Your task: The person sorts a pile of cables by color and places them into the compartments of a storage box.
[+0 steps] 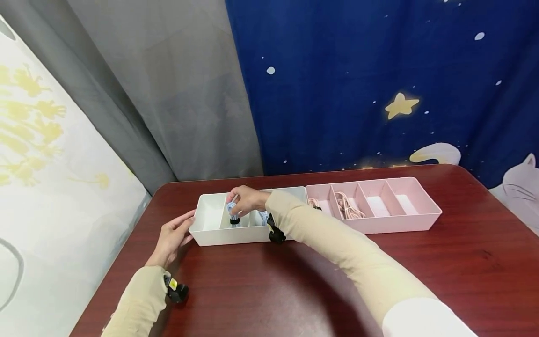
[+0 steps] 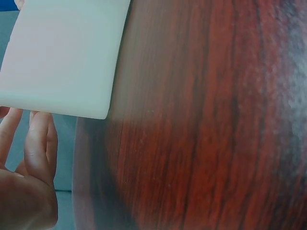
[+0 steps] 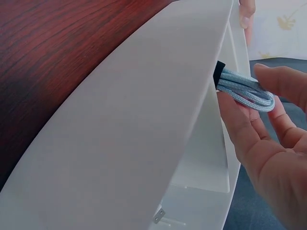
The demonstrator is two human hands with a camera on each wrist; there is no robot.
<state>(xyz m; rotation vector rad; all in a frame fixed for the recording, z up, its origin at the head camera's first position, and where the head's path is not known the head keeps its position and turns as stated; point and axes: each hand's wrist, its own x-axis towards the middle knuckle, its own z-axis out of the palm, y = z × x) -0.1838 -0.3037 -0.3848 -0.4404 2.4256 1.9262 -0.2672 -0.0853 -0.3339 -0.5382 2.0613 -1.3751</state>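
Observation:
My right hand [image 1: 248,199] pinches a light blue cable [image 3: 247,91], folded into loops and bound with a black strap [image 3: 218,74]. The cable's lower end is inside a compartment of the white divided box [image 1: 236,238]. At the box's left end is my left hand [image 1: 171,238]; its extended fingers [image 2: 38,143] touch the end wall. Another light blue cable [image 1: 263,217] lies in a compartment further right, partly covered by my right wrist. The right wrist view also shows a metal plug [image 3: 159,215] inside the box.
A pink divided box [image 1: 391,224] adjoins the white one on the right, with a pink cable [image 1: 348,208] in one compartment and another pink cable [image 1: 313,203] beside my sleeve. Both boxes stand on a reddish-brown wooden table [image 1: 236,290]. Curtains [image 1: 202,93] hang behind it.

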